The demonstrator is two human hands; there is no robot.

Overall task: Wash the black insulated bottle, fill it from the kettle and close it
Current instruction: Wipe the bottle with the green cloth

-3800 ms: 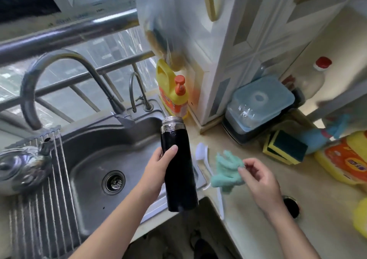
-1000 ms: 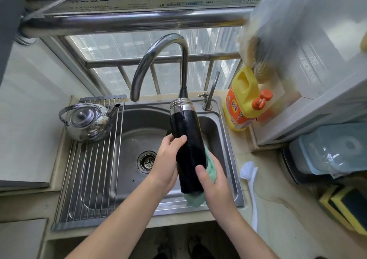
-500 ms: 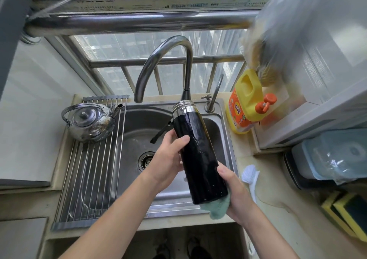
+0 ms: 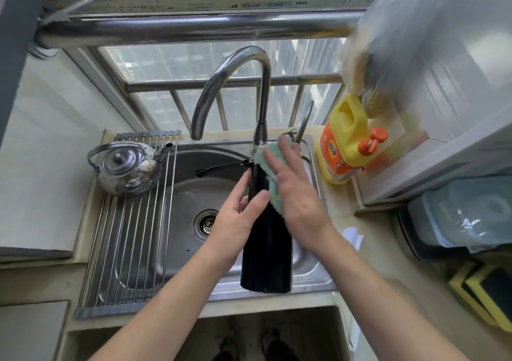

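While the left hand [image 4: 238, 222] curls round the middle of the black bottle [image 4: 266, 255], the right hand [image 4: 299, 194], fingers straight and spread, presses a green cloth [image 4: 270, 167] against its upper end; both forearms reach forward; the bottle is nearly upright above the sink [image 4: 182, 222].

A pale beige surface [image 4: 388, 250] runs across the frame, with a steel sink [image 4: 180, 222] set into its middle. A roll-up drying rack [image 4: 124, 250] lies over the sink's left side and carries a shiny kettle [image 4: 127, 169]. Right of the sink stands a yellow detergent jug [image 4: 345, 142]; further right sit a blue-lidded container [image 4: 465, 216] and, at lower right, yellow sponges [image 4: 482, 291]. A white brush [image 4: 353, 237] lies beside the sink
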